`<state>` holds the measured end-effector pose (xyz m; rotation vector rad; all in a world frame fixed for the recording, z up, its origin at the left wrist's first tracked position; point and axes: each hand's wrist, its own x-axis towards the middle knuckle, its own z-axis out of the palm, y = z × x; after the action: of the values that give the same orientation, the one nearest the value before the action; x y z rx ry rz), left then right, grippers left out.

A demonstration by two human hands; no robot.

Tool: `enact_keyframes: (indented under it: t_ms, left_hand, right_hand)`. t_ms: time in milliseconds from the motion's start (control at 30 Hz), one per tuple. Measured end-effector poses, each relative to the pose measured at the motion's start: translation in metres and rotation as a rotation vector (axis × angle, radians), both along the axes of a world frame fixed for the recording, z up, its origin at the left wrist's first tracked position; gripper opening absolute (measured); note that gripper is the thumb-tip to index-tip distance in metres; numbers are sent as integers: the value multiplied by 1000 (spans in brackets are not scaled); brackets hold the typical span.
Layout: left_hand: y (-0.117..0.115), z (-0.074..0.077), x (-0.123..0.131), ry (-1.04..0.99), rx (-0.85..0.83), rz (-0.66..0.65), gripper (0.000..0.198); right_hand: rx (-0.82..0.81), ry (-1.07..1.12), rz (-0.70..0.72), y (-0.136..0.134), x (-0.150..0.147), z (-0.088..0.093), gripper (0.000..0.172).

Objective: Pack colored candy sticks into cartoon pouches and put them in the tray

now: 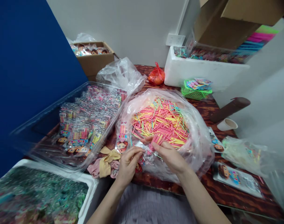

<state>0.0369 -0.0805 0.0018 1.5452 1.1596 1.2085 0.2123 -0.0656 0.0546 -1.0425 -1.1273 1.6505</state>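
Note:
My left hand pinches the edge of a small clear packet with a printed cartoon face, partly hidden under my fingers. Pink sticks are gripped in a small bunch by my right hand, their ends beside the packet. Both hands are over the near edge of a large clear bag, which lies open and holds a heap of pink, yellow, green and blue sticks. A packet with pink sticks rests on the bag's left side.
A clear tray of filled packets stands left, with cloths beside it. Behind are a red bag, a green basket and a white foam box. A brown bottle, paper cup and flat packets lie right.

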Motion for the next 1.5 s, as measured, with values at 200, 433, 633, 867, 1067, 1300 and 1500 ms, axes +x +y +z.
enact_keyframes:
  t_ms: [200, 433, 633, 867, 1067, 1300, 1500]
  left_hand:
    - [1, 0, 2, -93, -40, 42, 18]
    - [4, 1, 3, -155, -64, 24, 16]
    - [2, 3, 2, -198, -104, 9, 12]
    - [2, 13, 0, -256, -337, -237, 32]
    - [5, 12, -2, -87, -319, -237, 17]
    - [1, 10, 0, -135, -291, -149, 18]
    - [-9, -1, 1, -25, -270, -117, 20]
  right_hand:
    - [95, -133, -186, -11, -5, 7, 58]
    - [368, -515, -255, -27, -8, -3, 31]
    - [465, -519, -267, -25, -7, 5, 20]
    - [589, -577, -240, -26, -9, 14, 16]
    - [517, -532, -184, -21, 7, 11, 17]
    - [525, -1116, -41, -18, 19, -70, 19]
    - [542, -1502, 138, -29, 5, -83, 23]
